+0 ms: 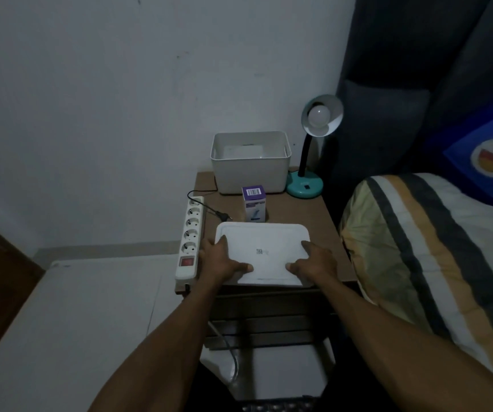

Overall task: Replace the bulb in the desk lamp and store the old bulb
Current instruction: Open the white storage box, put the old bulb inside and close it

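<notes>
Both hands grip the flat white rectangular plastic lid (261, 252) at lower centre of the frame: left hand (224, 260) clasping its left edge, right hand (316, 263) its right edge, thumbs on top near the front rim, remaining fingers wrapped along the sides. Held low over, or resting on, the near end of the small brown wooden bedside table (301, 209); impossible to tell which.

Up the frame at centre, against the wall: an open white plastic storage bin (251, 171), with something pale and flat inside, not identifiable. Just right of it, the teal-based desk lamp with black gooseneck and pale round shade (306, 185), a white globe bulb (319, 115) seated in the shade and unlit. Between lid and bin, a small purple-and-white cardboard box (254, 205), likely the new bulb's packaging. Along the table's left edge, a white five-socket power strip with red switch (190, 239); the black plug (224, 216) lying loose on the table beside it, not in a socket.

Likely step: parking the lid so the bin stays open for the old bulb. Best kept level and set flat, clear of the cardboard box and the loose plug, without overhanging the table's front edge too far. Worth leaving free space in front of the lamp for the unscrewing to come, with the plug kept out of the strip.
</notes>
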`<action>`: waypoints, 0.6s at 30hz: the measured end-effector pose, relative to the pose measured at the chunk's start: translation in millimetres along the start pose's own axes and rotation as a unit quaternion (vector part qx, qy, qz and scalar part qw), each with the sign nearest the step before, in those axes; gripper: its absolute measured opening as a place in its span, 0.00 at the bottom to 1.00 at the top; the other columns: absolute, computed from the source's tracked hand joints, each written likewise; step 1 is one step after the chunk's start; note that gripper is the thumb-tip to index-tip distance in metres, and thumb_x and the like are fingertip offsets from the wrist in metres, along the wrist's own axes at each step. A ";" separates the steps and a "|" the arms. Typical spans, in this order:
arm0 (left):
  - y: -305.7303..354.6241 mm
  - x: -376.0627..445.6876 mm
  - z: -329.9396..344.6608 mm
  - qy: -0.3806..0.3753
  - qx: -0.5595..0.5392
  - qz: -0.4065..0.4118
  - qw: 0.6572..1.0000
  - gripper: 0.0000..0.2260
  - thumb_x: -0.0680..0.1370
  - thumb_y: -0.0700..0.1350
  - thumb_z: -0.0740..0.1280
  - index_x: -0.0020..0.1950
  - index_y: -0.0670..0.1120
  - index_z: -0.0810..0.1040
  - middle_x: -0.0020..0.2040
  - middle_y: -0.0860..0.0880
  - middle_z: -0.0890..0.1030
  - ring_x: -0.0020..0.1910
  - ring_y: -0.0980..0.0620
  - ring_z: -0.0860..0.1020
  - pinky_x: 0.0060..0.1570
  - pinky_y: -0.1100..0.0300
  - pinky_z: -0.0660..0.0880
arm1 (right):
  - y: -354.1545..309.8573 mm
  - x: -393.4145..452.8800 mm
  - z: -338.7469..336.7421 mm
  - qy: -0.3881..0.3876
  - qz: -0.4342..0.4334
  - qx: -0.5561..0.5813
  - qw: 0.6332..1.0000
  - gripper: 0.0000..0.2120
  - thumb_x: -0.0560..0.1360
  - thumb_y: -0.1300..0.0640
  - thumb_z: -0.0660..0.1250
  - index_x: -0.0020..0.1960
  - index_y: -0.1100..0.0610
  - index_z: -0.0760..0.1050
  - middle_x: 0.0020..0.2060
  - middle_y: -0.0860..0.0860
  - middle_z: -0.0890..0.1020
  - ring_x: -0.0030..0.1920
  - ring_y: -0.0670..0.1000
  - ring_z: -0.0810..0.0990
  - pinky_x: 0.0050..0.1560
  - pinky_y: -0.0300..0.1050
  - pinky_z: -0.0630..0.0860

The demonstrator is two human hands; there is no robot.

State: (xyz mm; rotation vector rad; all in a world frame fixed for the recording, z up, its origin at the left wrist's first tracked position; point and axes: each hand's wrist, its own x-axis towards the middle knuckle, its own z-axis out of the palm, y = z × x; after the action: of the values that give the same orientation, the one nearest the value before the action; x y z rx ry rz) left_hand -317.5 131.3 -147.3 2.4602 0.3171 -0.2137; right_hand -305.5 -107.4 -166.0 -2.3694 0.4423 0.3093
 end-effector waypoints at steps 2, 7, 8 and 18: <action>1.5 -5.5 -5.9 0.020 -0.032 0.024 0.999 0.48 0.67 0.55 0.83 0.79 0.44 0.62 0.74 0.39 0.65 0.74 0.39 0.66 0.72 0.48 0.68 | -0.9 -4.2 -1.7 0.008 -0.004 0.018 1.000 0.45 0.64 0.41 0.78 0.77 0.45 0.65 0.72 0.58 0.68 0.69 0.60 0.71 0.67 0.49 0.71; 3.8 -17.1 -27.7 0.069 -0.114 0.053 0.990 0.43 0.69 0.52 0.83 0.77 0.40 0.67 0.76 0.40 0.68 0.74 0.40 0.68 0.69 0.50 0.70 | -7.6 -1.7 -12.5 0.032 -0.064 0.104 0.992 0.50 0.55 0.36 0.77 0.74 0.49 0.71 0.68 0.56 0.73 0.65 0.57 0.76 0.65 0.52 0.75; 5.3 -18.0 -32.3 0.082 -0.130 0.058 0.986 0.42 0.69 0.51 0.83 0.77 0.40 0.68 0.77 0.40 0.68 0.74 0.40 0.68 0.69 0.50 0.70 | -12.6 -2.3 -16.2 0.043 -0.081 0.107 0.990 0.50 0.54 0.34 0.76 0.74 0.49 0.71 0.68 0.56 0.74 0.64 0.57 0.76 0.65 0.52 0.75; 50.7 33.2 -87.4 0.152 -0.222 0.123 0.955 0.40 0.69 0.47 0.83 0.75 0.38 0.70 0.74 0.41 0.69 0.73 0.42 0.70 0.62 0.61 0.69 | -96.0 23.2 -72.6 0.118 -0.162 0.088 0.976 0.40 0.69 0.43 0.76 0.76 0.52 0.67 0.66 0.57 0.68 0.64 0.59 0.74 0.67 0.51 0.72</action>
State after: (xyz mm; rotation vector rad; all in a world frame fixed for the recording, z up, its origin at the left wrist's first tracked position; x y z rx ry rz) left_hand -265.1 152.4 -57.2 2.0525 0.1609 0.3151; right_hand -239.1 -94.8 -63.6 -2.2636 0.1749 -0.1572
